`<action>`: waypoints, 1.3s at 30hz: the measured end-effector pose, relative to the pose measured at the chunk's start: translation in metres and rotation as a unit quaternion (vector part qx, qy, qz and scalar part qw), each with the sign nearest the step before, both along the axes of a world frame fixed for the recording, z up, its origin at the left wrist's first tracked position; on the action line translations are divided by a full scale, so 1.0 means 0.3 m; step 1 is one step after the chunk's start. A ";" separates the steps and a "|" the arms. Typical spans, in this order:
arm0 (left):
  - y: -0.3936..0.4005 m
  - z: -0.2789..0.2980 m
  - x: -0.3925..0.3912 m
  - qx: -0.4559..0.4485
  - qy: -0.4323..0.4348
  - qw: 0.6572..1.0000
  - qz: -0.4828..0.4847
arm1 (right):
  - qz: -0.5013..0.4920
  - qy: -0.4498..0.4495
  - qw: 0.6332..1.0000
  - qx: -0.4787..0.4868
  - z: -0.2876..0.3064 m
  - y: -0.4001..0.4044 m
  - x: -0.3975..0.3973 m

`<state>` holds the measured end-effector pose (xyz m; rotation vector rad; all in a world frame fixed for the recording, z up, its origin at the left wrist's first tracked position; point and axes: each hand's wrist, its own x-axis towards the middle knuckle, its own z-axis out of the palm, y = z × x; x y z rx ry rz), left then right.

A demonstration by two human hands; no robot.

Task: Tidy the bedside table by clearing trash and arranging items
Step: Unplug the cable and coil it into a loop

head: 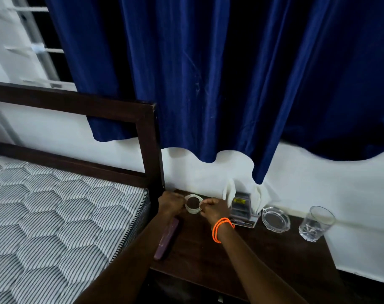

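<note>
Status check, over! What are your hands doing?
Both hands, left and right, pinching white coiled cable on bedside table. Purple phone under left forearm. Tissue holder beside right hand.

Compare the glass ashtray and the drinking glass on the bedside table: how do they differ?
The ashtray is low and wide, while the drinking glass is tall and narrow. The ashtray looks dark in its middle, where the table shows through; the drinking glass looks pale against the white wall. The ashtray sits beside the tissue holder, while the drinking glass stands near the table's right edge. Both are clear glass, upright, and untouched by either hand.
</note>
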<state>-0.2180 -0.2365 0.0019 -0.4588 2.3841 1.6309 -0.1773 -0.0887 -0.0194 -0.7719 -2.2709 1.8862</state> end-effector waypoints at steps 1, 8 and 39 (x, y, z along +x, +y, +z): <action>0.001 -0.027 -0.029 -0.038 0.011 0.999 -0.013 | 0.000 0.003 1.000 0.031 -0.054 0.004 -0.042; 0.041 -0.117 -0.148 -0.191 0.074 0.972 -0.117 | 0.008 -0.027 0.988 0.151 -0.099 -0.031 -0.139; 0.012 -0.172 -0.148 -0.196 0.058 0.976 -0.073 | 0.018 0.043 0.964 0.261 -0.213 -0.069 -0.167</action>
